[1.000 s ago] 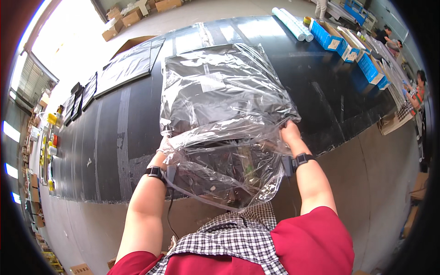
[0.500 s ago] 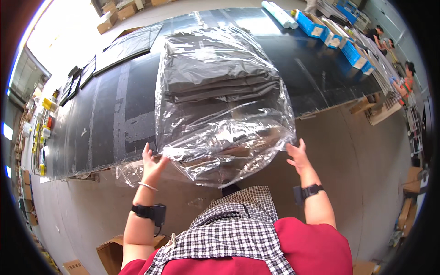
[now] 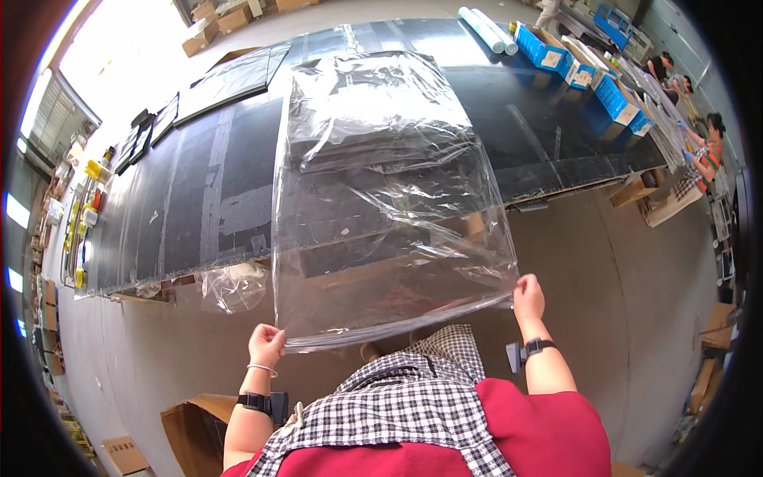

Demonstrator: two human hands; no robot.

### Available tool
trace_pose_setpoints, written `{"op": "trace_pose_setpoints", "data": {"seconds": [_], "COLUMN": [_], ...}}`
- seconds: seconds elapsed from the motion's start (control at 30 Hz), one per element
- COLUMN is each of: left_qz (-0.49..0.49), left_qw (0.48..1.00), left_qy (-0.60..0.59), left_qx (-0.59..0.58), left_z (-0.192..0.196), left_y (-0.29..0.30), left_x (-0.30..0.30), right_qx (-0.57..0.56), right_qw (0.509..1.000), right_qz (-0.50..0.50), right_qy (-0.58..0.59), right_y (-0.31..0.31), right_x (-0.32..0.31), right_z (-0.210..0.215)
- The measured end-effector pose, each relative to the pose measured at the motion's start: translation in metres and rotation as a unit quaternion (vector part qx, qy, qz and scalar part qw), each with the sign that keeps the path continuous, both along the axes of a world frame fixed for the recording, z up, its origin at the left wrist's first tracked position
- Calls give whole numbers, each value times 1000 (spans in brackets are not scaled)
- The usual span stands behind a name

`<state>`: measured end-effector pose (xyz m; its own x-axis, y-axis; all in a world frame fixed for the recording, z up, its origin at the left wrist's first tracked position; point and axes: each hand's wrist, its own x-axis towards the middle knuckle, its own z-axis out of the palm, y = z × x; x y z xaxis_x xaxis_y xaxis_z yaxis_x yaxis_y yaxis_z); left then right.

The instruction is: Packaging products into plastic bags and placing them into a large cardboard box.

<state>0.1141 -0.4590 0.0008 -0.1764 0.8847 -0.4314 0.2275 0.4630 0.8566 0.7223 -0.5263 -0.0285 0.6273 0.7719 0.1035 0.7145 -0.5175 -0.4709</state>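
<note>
A large clear plastic bag (image 3: 397, 270) stretches from the dark table toward me, its near part hanging past the table's front edge. Inside its far part lies a folded dark bundle (image 3: 373, 151), seen through glare on the film. My left hand (image 3: 267, 345) pinches the near left corner of the bag. The near right corner is gripped by my right hand (image 3: 528, 297). Between the two hands the bag's near edge is pulled taut in a gathered band.
Flat black panels (image 3: 230, 83) lie at the table's far left. White rolls (image 3: 486, 30) and blue boxes (image 3: 540, 48) line its far right. An open cardboard box (image 3: 187, 433) stands on the floor at lower left. Another person (image 3: 707, 151) is at the right.
Both hands went from open beside the bag to closed on its near corners, moving toward me. The bag's loose, crumpled end is now drawn out straight and taut.
</note>
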Motion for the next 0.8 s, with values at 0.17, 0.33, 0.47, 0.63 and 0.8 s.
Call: {"op": "trace_pose_setpoints", "data": {"seconds": [0.17,0.33,0.47,0.63,0.8], "left_qz": [-60,121,16,36,84], "left_qw": [988,987,996,991,995], "left_qy": [132,69,40,-23,-61], "left_qx": [-51,80,-80,-123,7], "left_z": [-14,13,8,24,24], "left_y": [-28,1,1,-28,-42], "left_x": [-12,47,32,9,3], "right_qx": [-3,-32,-6,-41,-109], "right_qw": [996,993,993,996,993], "right_qz": [45,-15,102,73,48], "right_qy": [71,111,66,23,-24], "right_y": [-21,-15,-23,-33,-18], "right_x": [3,13,18,10,-8], "right_z": [11,14,13,32,54]}}
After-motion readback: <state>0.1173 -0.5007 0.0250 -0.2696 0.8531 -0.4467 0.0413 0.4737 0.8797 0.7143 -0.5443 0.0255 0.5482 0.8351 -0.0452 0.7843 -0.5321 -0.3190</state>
